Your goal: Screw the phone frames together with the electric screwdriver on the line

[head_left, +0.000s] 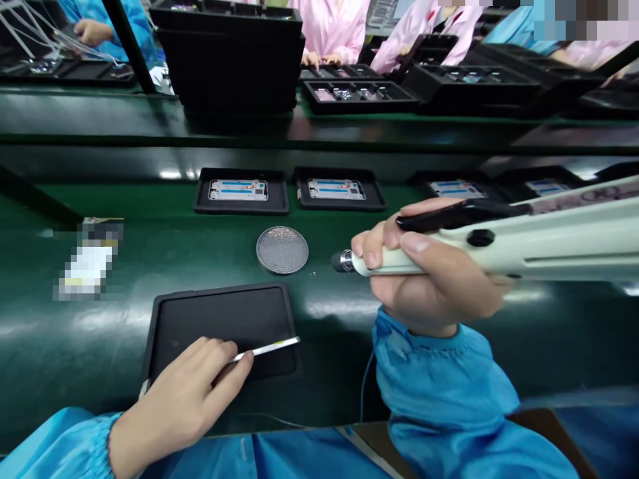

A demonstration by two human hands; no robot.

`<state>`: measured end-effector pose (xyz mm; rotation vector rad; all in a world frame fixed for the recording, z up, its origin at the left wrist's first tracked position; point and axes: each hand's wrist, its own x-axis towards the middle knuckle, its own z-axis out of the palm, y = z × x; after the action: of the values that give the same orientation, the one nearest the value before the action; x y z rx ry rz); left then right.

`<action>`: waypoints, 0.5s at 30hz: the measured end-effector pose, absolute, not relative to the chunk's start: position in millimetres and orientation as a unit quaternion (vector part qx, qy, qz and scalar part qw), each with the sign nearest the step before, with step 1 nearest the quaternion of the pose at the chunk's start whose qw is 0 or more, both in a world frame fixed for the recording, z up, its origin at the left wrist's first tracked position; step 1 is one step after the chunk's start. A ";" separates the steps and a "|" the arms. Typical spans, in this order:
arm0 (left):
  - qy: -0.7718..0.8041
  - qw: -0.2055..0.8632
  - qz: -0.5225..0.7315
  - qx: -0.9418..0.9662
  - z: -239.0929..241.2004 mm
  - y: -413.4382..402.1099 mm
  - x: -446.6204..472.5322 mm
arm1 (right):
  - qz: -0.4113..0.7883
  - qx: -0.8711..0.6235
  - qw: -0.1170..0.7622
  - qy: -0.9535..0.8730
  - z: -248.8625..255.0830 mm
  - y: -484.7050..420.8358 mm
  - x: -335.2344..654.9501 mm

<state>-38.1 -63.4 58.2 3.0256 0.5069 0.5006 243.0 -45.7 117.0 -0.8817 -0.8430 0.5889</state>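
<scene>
My left hand (194,386) pinches a thin, silvery phone frame (276,346) by one edge, seen almost edge-on. It is held above a black tray (214,313) close in front of me. Wrapped in my right hand (429,279) is a pale green electric screwdriver (559,246), its dark-tipped nose pointing left and its black lever under my fingers. Left of that nose, a round dish (282,250) with a dotted surface and small shiny bits, perhaps screws, lies on the green bench. A few tiny specks lie beside the dish.
Black trays (242,207) holding opened phone bodies (238,190) line the back of the bench. A partly blurred paper or packet (92,256) lies at left. Stacked black boxes (227,63) stand on a raised shelf. Co-workers in pink (329,26) and blue sleeves work beyond.
</scene>
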 end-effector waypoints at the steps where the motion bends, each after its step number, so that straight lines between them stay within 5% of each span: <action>1: 0.164 0.015 0.159 0.973 58.3 -64.2 -38.1 | 0.270 -0.405 0.782 -0.388 117.3 -45.9 243.3; 15: 0.152 -0.051 0.114 0.980 50.2 -67.8 -41.9 | 0.245 -0.333 0.811 -0.415 106.8 -44.2 246.1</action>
<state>-41.9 -67.8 50.2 3.1833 0.4952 0.3714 246.1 -44.2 106.8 -0.7110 -0.8856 0.5227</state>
